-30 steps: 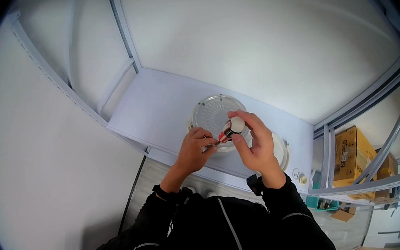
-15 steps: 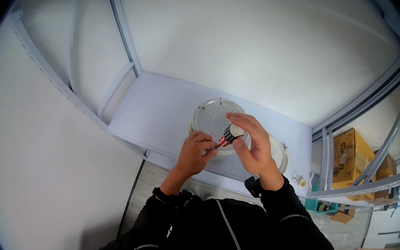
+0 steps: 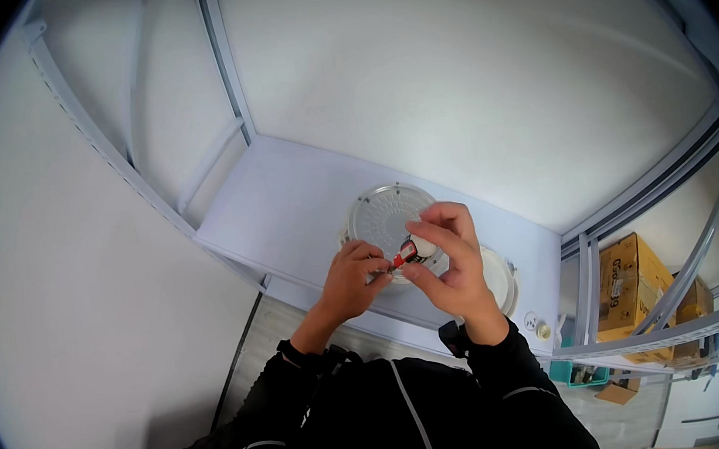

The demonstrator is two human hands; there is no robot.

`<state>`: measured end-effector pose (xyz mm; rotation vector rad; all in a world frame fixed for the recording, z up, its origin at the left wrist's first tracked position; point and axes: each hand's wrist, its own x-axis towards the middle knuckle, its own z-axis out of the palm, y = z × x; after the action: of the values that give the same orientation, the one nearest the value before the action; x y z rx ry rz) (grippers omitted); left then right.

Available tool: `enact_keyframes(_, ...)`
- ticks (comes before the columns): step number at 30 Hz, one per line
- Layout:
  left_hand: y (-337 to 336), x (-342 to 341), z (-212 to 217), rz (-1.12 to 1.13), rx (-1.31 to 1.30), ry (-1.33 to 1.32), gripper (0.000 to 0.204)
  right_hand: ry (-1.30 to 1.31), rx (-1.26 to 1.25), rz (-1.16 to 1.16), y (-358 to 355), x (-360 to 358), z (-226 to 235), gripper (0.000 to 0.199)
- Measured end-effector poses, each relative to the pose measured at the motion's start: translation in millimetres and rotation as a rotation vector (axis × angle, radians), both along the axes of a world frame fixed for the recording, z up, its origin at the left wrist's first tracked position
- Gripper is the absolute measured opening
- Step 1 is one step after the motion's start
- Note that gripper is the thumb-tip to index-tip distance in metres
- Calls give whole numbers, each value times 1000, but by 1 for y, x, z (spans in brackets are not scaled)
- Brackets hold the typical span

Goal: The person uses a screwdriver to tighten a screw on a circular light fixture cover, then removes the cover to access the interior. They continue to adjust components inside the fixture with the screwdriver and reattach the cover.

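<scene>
A round, lamp-like housing (image 3: 379,214) lies on the white table, with a pale ridged disc and a silver rim dotted with small fasteners. Over its near edge my right hand (image 3: 458,271) grips a short screwdriver (image 3: 409,253) by its red, black and white handle, thumb and fingers around the white end. The tool slants down to the left. At its tip, my left hand (image 3: 354,275) has thumb and fingers pinched together by the rim. What they hold, if anything, is too small to make out.
Right of the housing sits a white round part (image 3: 499,280), partly behind my right wrist. Two small round pieces (image 3: 542,329) lie near the table's right end. Grey frame posts (image 3: 223,72) bound the table (image 3: 286,193). Beyond it stand cardboard boxes (image 3: 632,288) and a teal bin (image 3: 587,373).
My right hand has turned and its fingers have curled closer round the screwdriver handle, which shows a different side. My left hand stays almost in place by the rim.
</scene>
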<state>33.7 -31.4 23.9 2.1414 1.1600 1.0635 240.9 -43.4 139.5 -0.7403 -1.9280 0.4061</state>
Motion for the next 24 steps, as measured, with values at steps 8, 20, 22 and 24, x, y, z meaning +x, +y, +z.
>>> enact_keyframes(8, 0, 0, 1, 6, 1, -10, 14, 150, -71, 57, 1, -7, 3, 51)
enact_keyframes(20, 1, 5, -3, 32, 83, -52, 15, 306, -205, 51, -3, -12, -5, 52)
enact_keyframes(22, 2, 5, -5, 45, 97, -55, 15, 188, -80, 37, 2, -13, 2, 53)
enact_keyframes(24, 2, 6, -6, 54, 105, -57, 15, 100, -11, 9, 1, -12, 8, 54)
